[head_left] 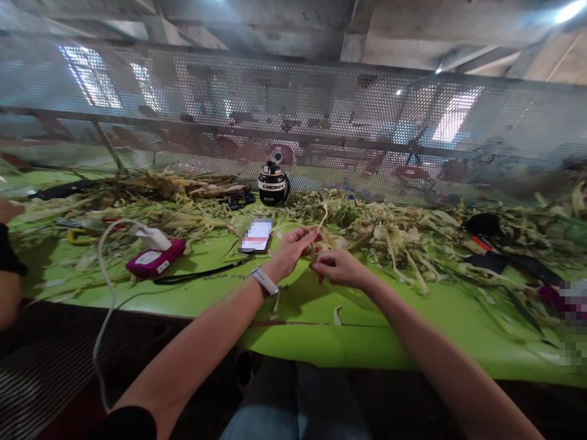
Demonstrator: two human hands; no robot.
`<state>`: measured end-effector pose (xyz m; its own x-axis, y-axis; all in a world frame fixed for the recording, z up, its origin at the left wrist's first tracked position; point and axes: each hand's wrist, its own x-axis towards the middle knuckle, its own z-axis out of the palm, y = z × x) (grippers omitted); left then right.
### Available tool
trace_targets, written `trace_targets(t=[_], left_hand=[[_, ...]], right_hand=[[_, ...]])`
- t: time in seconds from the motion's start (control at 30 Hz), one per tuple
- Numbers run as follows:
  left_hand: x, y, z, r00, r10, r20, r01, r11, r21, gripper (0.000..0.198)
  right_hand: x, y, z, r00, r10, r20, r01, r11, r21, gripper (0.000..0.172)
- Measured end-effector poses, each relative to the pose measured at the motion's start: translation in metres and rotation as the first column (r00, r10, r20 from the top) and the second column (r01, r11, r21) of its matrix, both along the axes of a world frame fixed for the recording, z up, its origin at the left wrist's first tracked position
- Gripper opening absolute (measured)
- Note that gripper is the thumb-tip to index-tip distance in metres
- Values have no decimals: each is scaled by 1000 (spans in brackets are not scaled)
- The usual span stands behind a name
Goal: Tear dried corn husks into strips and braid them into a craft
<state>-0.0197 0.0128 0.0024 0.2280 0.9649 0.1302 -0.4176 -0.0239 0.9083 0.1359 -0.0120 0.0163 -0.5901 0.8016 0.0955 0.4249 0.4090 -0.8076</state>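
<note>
Over the green tabletop (293, 311), my left hand (290, 249) is closed, thumb against fingers, on a pale dried corn husk strip (324, 215) whose end sticks up past the fingertips. My right hand (340, 267) pinches the lower part of the same husk just to the right. The fingers partly cover the husk between the hands. A white band sits on my left wrist. Beyond my left hand lies a phone (260, 236) with a lit screen. Heaped husk scraps (394, 238) spread behind and to the right of my right hand.
A black jug (272, 192) marked ENERGY stands before a perforated metal screen (298, 104). At left are a magenta power strip (156, 259) with a white plug and cable, a black strap (202, 276) and a yellow-handled tool (82, 237). Another person's arm (10, 293) shows at the left edge.
</note>
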Motion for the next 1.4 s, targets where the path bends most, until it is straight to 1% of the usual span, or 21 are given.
trace_targets(t=[0.03, 0.07, 0.1, 0.13, 0.17, 0.2, 0.23, 0.3, 0.33, 0.37, 0.43, 0.53, 0.67, 0.73, 0.8, 0.87, 0.93, 1.03, 1.17, 1.27, 1.4], left_hand=[[-1, 0, 0, 1000, 5, -6, -5, 1000, -9, 33], [-2, 0, 1, 1000, 12, -6, -12, 1000, -20, 32], [-2, 0, 1, 1000, 19, -1, -19, 999, -34, 30], [-2, 0, 2, 1000, 24, 9, -23, 999, -48, 27], [-2, 0, 2, 999, 31, 25, -29, 998, -57, 26], [-1, 0, 2, 999, 32, 43, -30, 998, -54, 25], [0, -1, 2, 998, 27, 59, -25, 999, -39, 26], [2, 0, 2, 997, 9, 73, -10, 1000, 13, 31], [2, 0, 1, 997, 2, 73, -5, 999, 39, 34], [3, 1, 0, 998, -3, 69, -1, 998, 57, 37], [1, 2, -1, 999, -3, 45, 0, 997, 72, 37], [-2, 4, -1, 1000, -2, -16, 3, 996, 89, 33], [-6, 4, 2, 998, 20, -58, -16, 997, 81, 31], [-6, 5, 1, 999, 17, -46, -13, 997, 79, 30], [-5, 4, 0, 999, -13, -47, 17, 996, 83, 29], [-3, 2, -1, 994, -69, -88, 77, 993, 88, 28], [-1, -2, -1, 981, -128, -149, 143, 985, 97, 26], [3, -8, 0, 958, -146, -246, 180, 976, 122, 27], [6, -10, -1, 920, -161, -357, 225, 964, 144, 34], [6, -9, -3, 891, -251, -378, 321, 937, 135, 36], [6, -9, -6, 841, -384, -380, 445, 892, 84, 36]], right_hand=[[1, -1, 3, 996, -85, -25, 87, 991, 101, 35], [3, -1, 6, 978, -194, -81, 207, 954, 218, 35], [5, -1, 8, 939, -305, -161, 342, 879, 333, 33], [7, 0, 9, 887, -393, -242, 461, 781, 422, 29], [9, 2, 10, 842, -450, -297, 539, 697, 473, 25], [10, 5, 9, 821, -479, -310, 570, 660, 489, 23], [11, 7, 7, 835, -476, -277, 549, 687, 475, 24], [10, 12, 2, 912, -382, -151, 411, 834, 368, 29], [10, 14, 0, 942, -320, -105, 337, 889, 310, 31], [9, 16, -2, 961, -265, -78, 276, 922, 272, 33], [7, 17, -5, 979, -195, -61, 204, 946, 253, 31], [6, 17, -5, 988, -147, -41, 152, 962, 229, 29], [7, 15, -4, 996, -68, -53, 73, 993, 91, 29], [10, 15, -3, 991, -93, -95, 94, 996, 4, 28], [14, 17, -1, 953, -218, -212, 209, 976, -64, 29], [18, 20, 1, 862, -358, -359, 331, 934, -138, 32], [19, 22, 2, 775, -424, -469, 376, 905, -199, 36], [15, 22, 3, 731, -418, -539, 378, 906, -190, 41], [11, 22, 3, 734, -410, -541, 422, 900, -110, 45], [13, 25, 0, 718, -435, -543, 459, 883, -101, 46], [15, 29, -5, 740, -426, -521, 443, 891, -100, 45]])
